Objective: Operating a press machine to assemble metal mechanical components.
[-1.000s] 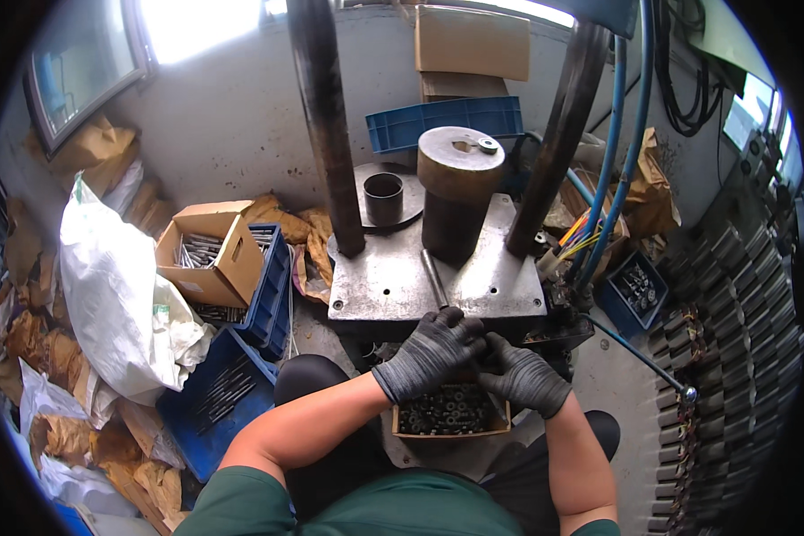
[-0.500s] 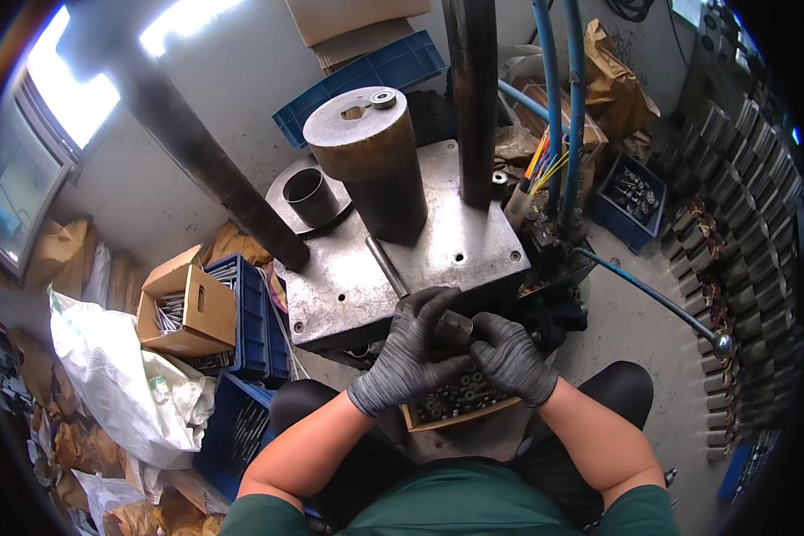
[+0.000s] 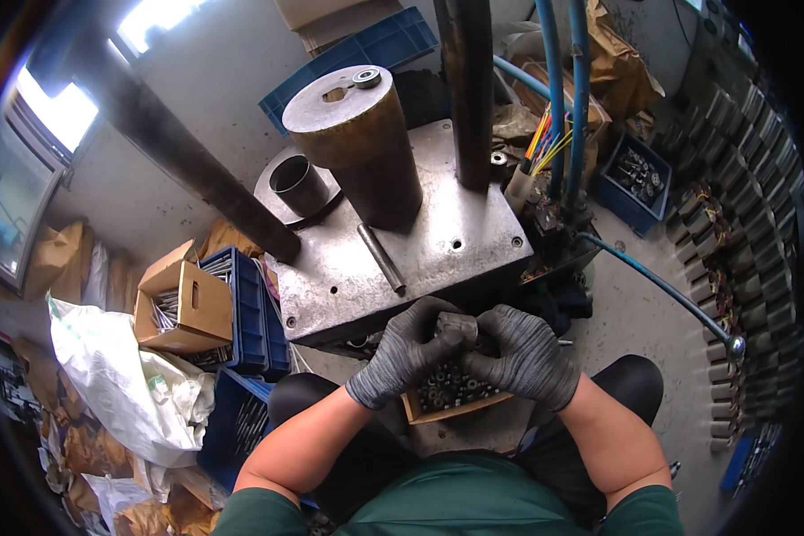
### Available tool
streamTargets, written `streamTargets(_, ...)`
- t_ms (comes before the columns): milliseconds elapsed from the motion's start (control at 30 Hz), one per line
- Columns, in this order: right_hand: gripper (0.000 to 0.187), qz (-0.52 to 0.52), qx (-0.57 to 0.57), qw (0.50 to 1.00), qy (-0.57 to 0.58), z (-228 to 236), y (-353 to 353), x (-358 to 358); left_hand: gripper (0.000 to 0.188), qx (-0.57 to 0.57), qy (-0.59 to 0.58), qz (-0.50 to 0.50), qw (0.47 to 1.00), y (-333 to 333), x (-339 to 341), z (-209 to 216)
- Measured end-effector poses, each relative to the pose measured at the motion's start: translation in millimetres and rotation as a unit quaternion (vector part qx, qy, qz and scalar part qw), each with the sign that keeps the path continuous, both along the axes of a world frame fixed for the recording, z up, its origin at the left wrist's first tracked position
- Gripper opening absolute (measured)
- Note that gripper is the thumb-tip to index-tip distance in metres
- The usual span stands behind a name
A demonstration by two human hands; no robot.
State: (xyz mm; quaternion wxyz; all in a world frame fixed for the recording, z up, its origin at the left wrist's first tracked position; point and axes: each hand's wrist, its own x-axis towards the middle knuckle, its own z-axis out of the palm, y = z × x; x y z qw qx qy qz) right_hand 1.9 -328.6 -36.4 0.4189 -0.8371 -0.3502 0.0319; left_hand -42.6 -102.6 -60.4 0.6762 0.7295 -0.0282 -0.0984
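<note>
In front of the press plate, both my gloved hands meet around a short grey metal cylinder (image 3: 456, 327). My left hand (image 3: 413, 347) grips its left side, with fingers curled and thumb on it. My right hand (image 3: 529, 354) is closed on the right side, its palm hiding much of the part. A thin metal tip (image 3: 565, 343) shows beyond the right hand; whether it belongs to the cylinder I cannot tell. Just beyond my hands, a loose steel rod (image 3: 381, 259) lies on the plate (image 3: 438, 255). Under them is a box of bearings (image 3: 456, 393).
A thick steel column (image 3: 353, 147) with a bearing (image 3: 366, 79) on top stands on the plate, beside a short metal sleeve (image 3: 299, 185). Two dark posts flank them. A ball-ended lever (image 3: 734, 346) juts out right. Blue crates (image 3: 257, 313) and a carton (image 3: 188, 304) stand left.
My hands have turned the cylinder and closed more tightly around it. The left fingers have come away from the rod's near end. The whole view has shifted slightly.
</note>
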Motion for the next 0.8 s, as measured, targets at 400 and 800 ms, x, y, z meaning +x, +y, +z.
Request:
streamTargets(400,0.044,0.016,0.028,0.998,-0.047,3,-1,-8,0.053,0.086,-0.025,-0.037,0.995,-4,-6,8)
streamTargets(800,0.052,0.052,0.003,0.994,-0.091,5,4,-13,0.050,0.096,-0.135,-0.025,0.986,-3,-20,2)
